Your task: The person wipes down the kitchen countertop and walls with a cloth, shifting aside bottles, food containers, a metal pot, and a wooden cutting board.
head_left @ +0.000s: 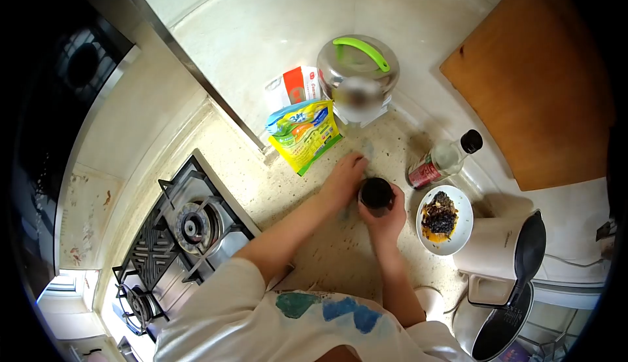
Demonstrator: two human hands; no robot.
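Note:
A dark-capped jar or bottle [377, 194] stands upright in my right hand [387, 221], whose fingers wrap round its side. Just left of it is my left hand [345, 177], its fingers bent together near the counter; whatever they may hold is too small to make out. Beyond my hands lies a yellow and green packet [304, 136], with a red and white packet [294, 87] behind it. To the right are a glass bottle [439, 163] with a black cap and a white bowl [463, 221] of dark, chopped food with orange liquid.
A gas stove [196, 224] is at the left. A metal pot or lid with a green handle [361, 53] stands at the back. On the right are a wooden board [536, 93], a beige kettle-like appliance [490, 247] and another dark-lidded appliance [500, 326].

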